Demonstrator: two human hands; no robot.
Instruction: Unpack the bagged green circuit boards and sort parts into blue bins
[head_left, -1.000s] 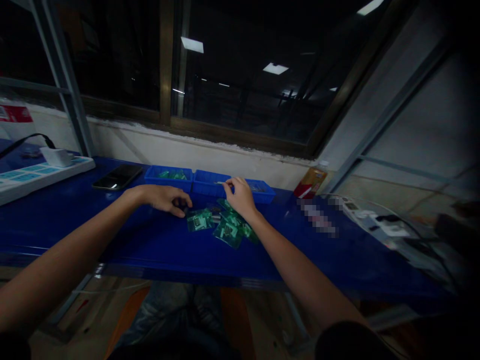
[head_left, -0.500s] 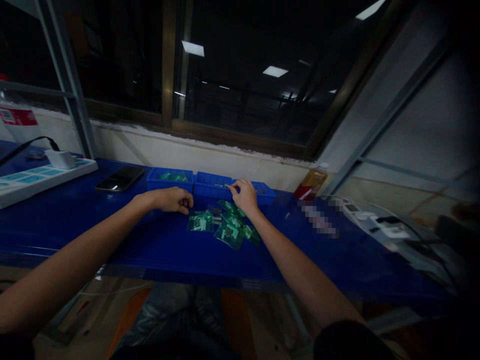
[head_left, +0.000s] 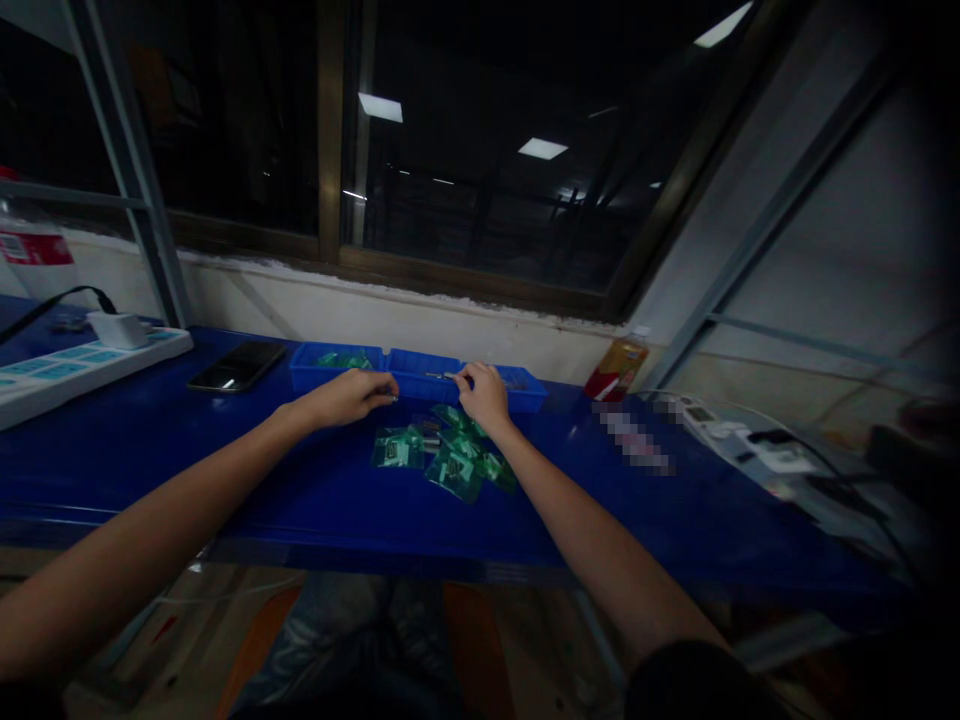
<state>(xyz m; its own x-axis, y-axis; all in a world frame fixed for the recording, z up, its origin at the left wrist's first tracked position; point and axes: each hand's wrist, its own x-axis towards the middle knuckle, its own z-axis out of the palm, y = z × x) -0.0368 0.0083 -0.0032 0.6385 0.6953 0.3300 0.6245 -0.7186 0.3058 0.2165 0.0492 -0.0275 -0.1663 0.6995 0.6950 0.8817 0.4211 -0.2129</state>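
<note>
A blue, smooth-topped table [head_left: 300, 510] runs the width of the view, under a dark window [head_left: 480, 190]. A long white power strip with blue socket panels [head_left: 75, 372] lies at its left end. Along the wall stands a row of three blue plastic bins: the left bin [head_left: 319, 377] holds green packets, while what lies in the middle bin [head_left: 412, 383] and the right bin [head_left: 529, 398] is hard to make out. A black, flat phone [head_left: 237, 366] lies just left of the row.

The left hand [head_left: 350, 397] hangs in front of the left bin, its fingers bent toward the other hand; a pale spot shows at their tips, but I cannot tell whether they pinch anything. The right hand [head_left: 486, 395] is in front of the right bin, thumb and forefinger closed on a slender, greyish piece [head_left: 441, 376], which points left across the middle bin.

On the table below the hands lie flat, green-tinted clear packets [head_left: 454, 465], with one similar packet [head_left: 397, 448] at their left.

To handle the slender piece well, a light pinch at its end should do, leaving the rest free for the left fingers to steady. Keeping it level makes it easier to see in this dim light, and raised wrists would avoid sweeping the packets aside.
</note>
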